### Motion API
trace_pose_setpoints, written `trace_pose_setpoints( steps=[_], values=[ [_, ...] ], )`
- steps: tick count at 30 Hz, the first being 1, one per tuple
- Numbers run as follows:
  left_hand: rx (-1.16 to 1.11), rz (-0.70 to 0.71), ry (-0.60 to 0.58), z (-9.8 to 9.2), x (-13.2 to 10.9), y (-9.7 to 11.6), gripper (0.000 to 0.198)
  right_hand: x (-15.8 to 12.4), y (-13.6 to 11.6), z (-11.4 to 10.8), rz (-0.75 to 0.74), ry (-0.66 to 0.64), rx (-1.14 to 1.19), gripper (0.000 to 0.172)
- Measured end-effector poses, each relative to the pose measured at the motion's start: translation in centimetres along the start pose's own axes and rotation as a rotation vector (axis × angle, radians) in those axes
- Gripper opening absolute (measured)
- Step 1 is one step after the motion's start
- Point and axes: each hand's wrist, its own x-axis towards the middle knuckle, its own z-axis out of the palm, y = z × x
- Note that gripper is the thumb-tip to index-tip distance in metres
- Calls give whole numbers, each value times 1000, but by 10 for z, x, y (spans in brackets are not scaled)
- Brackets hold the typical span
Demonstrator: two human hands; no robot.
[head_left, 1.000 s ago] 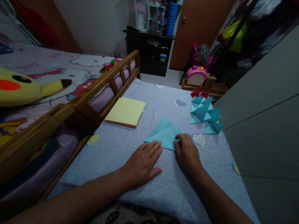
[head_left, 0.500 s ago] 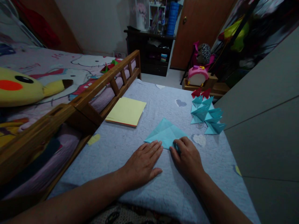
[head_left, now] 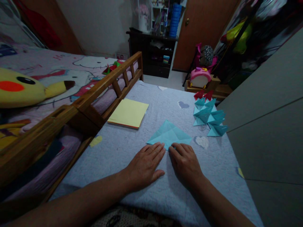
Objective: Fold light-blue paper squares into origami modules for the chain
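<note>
A light blue sheet of origami paper (head_left: 169, 134), crossed with creases, lies on the bed before me, its far corner pointing away. My left hand (head_left: 147, 162) is open and flat, its fingertips on the paper's near left edge and its thumb apart on the sheet. Close beside it, my right hand (head_left: 186, 159) is closed, with curled fingers; its thumb and index finger are at the paper's near corner, partly hiding it. To the right stand several folded light blue origami pieces (head_left: 205, 115), with red folded pieces (head_left: 203, 95) behind them.
A stack of square paper (head_left: 129, 113), yellow on top, lies at the left by a wooden bed rail (head_left: 106, 78). Beyond the rail is a yellow plush toy (head_left: 21, 90). A pale cabinet (head_left: 270, 126) borders the bed at the right. A dark shelf (head_left: 151, 53) stands at the back.
My right hand has slid left along the paper's near edge toward my left hand, uncovering the right corner, which now lies flat. The left hand has stayed in place.
</note>
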Motion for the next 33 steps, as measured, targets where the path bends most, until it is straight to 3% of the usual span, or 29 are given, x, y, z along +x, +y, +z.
trace_pose_setpoints(
  steps=[4,13,23,27,33],
  values=[
    [12,1,-4,0,0,0,63,-3,-2,0,-7,17,4,23],
    [10,8,10,-1,0,0,64,-5,-8,-4,42,-89,-54,37],
    [-32,-17,-6,-3,-4,0,66,-5,-7,-4,52,-77,-66,42],
    [-124,-132,85,-12,-6,-16,54,-4,-9,-6,59,-126,-96,45],
    [-354,-266,218,-25,7,-41,15,5,-15,-14,5,-257,-200,56]
  ],
)
